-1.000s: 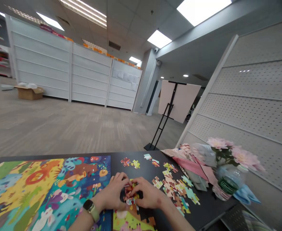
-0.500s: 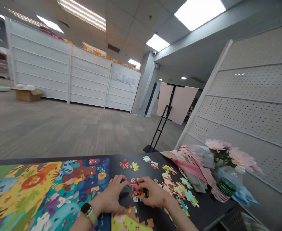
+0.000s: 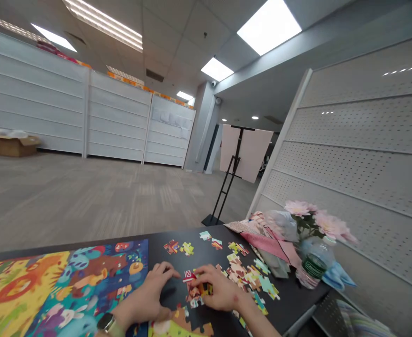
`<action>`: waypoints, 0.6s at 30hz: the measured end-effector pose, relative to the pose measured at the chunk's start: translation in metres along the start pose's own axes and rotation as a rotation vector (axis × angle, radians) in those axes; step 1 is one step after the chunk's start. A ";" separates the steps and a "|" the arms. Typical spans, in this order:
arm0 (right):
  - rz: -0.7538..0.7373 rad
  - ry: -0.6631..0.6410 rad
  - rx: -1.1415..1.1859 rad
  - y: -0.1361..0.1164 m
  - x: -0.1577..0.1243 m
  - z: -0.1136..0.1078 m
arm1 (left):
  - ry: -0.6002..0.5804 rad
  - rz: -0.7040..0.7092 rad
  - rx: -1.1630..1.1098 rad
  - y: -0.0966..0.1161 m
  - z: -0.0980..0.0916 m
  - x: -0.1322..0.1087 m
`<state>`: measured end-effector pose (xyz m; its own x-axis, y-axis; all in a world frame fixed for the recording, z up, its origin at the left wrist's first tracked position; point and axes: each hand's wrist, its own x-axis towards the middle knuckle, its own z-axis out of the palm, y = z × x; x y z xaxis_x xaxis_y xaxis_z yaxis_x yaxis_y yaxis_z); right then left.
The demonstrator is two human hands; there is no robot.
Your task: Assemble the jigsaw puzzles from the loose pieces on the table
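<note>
Between my hands lies a small joined cluster of jigsaw puzzle pieces [image 3: 193,296] with a red barn-like picture at its top. My right hand [image 3: 220,288] is curled over the cluster's right side, fingertips and thumb closed around a jigsaw piece that they partly hide. My left hand [image 3: 150,295], a watch on its wrist, is open to the left of the cluster. Its fingers are apart and curved, and its thumb is by a larger joined puzzle section [image 3: 178,327] at the bottom edge.
Loose puzzle pieces [image 3: 244,274] are heaped to the right, several more behind. An illustrated puzzle sheet [image 3: 97,281] covers the table's left. Fabric [image 3: 272,248], a bottle [image 3: 314,264] and pink flowers [image 3: 327,222] stand at the right, before a perforated panel [image 3: 349,164].
The view has turned slightly right, so the scene sits further left. My left fingers have drawn a little apart from the cluster. My right hand stays at it, with more of the red piece showing.
</note>
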<state>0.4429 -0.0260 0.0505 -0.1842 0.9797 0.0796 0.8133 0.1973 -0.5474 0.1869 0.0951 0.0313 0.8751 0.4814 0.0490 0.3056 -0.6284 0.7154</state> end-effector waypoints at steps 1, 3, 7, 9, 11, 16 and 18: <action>0.006 0.067 0.026 0.001 -0.001 -0.003 | -0.005 0.001 0.001 0.000 0.000 0.000; 0.060 0.265 0.067 0.006 -0.008 -0.012 | -0.020 -0.008 0.015 0.001 0.001 -0.001; 0.216 0.634 0.071 0.019 -0.047 -0.026 | -0.041 -0.031 0.106 0.007 0.004 -0.001; 0.283 0.741 0.038 0.028 -0.077 -0.019 | -0.045 -0.040 0.135 0.008 0.005 -0.002; 0.336 0.825 -0.042 0.039 -0.109 -0.001 | -0.047 -0.031 0.144 0.005 0.007 -0.001; 0.389 0.899 -0.318 0.062 -0.166 0.063 | 0.012 0.029 0.178 -0.018 0.020 0.000; 0.381 0.912 -0.358 0.067 -0.173 0.077 | 0.049 0.066 0.187 -0.024 0.027 0.001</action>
<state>0.4868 -0.1854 -0.0644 0.4823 0.6060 0.6326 0.8733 -0.2758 -0.4017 0.1909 0.0943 -0.0042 0.8777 0.4618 0.1280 0.3169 -0.7597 0.5678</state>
